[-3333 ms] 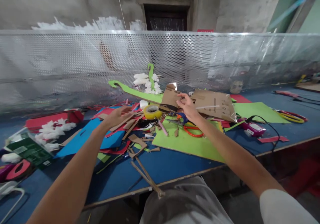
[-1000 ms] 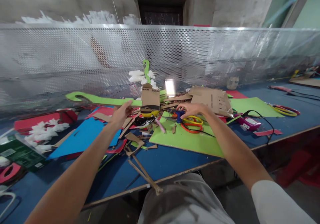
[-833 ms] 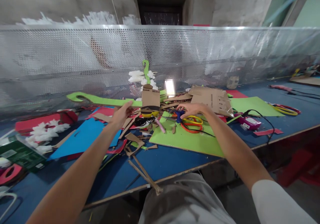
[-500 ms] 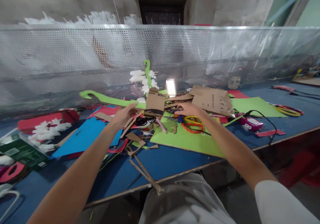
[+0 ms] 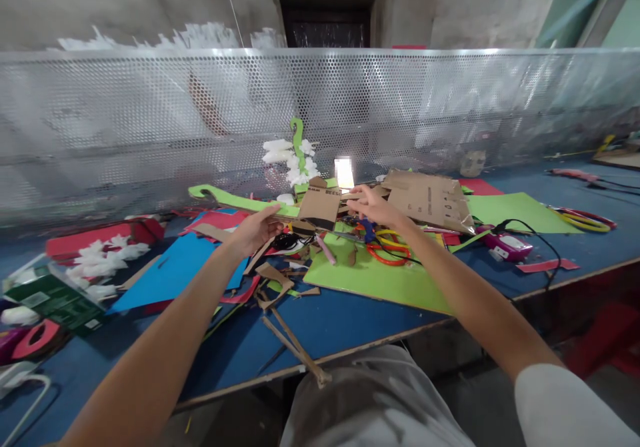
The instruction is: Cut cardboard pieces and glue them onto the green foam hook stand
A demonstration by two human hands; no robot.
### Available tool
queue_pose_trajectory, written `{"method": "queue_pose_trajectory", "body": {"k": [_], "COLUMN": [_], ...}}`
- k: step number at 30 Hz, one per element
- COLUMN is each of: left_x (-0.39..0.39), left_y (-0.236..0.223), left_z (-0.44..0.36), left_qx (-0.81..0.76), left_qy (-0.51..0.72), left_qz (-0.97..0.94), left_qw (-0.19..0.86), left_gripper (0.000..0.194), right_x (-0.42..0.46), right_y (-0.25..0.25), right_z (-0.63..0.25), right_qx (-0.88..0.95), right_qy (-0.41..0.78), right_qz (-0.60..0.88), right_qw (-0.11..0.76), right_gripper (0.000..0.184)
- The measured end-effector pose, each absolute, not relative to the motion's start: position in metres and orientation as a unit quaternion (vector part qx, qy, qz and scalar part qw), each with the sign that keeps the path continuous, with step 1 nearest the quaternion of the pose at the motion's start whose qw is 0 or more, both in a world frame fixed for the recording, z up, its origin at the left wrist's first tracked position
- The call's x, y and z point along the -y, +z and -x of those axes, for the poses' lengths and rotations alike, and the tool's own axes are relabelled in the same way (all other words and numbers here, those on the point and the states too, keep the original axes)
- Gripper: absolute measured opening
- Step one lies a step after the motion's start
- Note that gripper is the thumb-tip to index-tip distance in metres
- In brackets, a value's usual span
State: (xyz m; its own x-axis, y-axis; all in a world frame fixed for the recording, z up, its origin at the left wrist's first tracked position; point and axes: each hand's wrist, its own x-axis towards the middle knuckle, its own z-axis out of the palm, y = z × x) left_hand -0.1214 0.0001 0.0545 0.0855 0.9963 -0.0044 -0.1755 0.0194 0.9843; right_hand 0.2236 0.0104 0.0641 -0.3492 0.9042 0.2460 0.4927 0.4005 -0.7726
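Observation:
My left hand point(image 5: 257, 230) pinches a long green cardboard strip point(image 5: 235, 201) with a hooked far-left end. A brown printed cardboard piece point(image 5: 320, 206) sits at the strip's right end; whether the two are joined I cannot tell. My right hand point(image 5: 373, 205) hovers just right of that brown piece, fingers apart, holding nothing that I can see. Below it, scissors with a dark blue handle point(image 5: 369, 229) lie over a green sheet point(image 5: 375, 284). A pink stick-like tool point(image 5: 325, 250) rests beside them.
Cardboard scraps point(image 5: 274, 279) and a blue sheet point(image 5: 165, 270) lie to the left. Flattened brown cardboard point(image 5: 430, 200), a purple device point(image 5: 507, 246) with a cord, and coloured cable loops point(image 5: 390, 254) are rightward. A perforated metal screen point(image 5: 240, 114) stands behind, near white paper flowers point(image 5: 300, 160).
My right hand has risen off the scissors and moved slightly back toward the brown piece, its fingers opening. The green strip and brown piece have shifted a little right.

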Motion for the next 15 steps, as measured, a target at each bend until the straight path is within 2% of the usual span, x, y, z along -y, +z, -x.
{"method": "queue_pose_trajectory", "body": {"k": [2,5,12,15], "left_x": [0.002,0.004,0.006,0.003], "left_y": [0.053,0.049,0.05,0.048], "left_z": [0.117,0.113,0.117,0.119], "left_qx": [-0.43,-0.412,-0.357,-0.369], "left_qy": [0.506,0.476,0.439,0.448], "left_qz": [-0.477,-0.504,-0.553,-0.553], "left_qw": [0.576,0.592,0.612,0.598], "left_gripper": [0.022,0.028,0.057,0.057], "right_x": [-0.009,-0.011,-0.021,-0.023], "right_y": [0.061,0.052,0.046,0.043], "right_z": [-0.215,-0.206,-0.208,-0.207], "right_qx": [0.723,0.686,0.631,0.645], "right_qy": [0.385,0.435,0.484,0.466], "right_qz": [0.417,0.383,0.346,0.323], "right_qw": [0.394,0.44,0.498,0.512], "right_gripper": [0.039,0.04,0.051,0.05]}}
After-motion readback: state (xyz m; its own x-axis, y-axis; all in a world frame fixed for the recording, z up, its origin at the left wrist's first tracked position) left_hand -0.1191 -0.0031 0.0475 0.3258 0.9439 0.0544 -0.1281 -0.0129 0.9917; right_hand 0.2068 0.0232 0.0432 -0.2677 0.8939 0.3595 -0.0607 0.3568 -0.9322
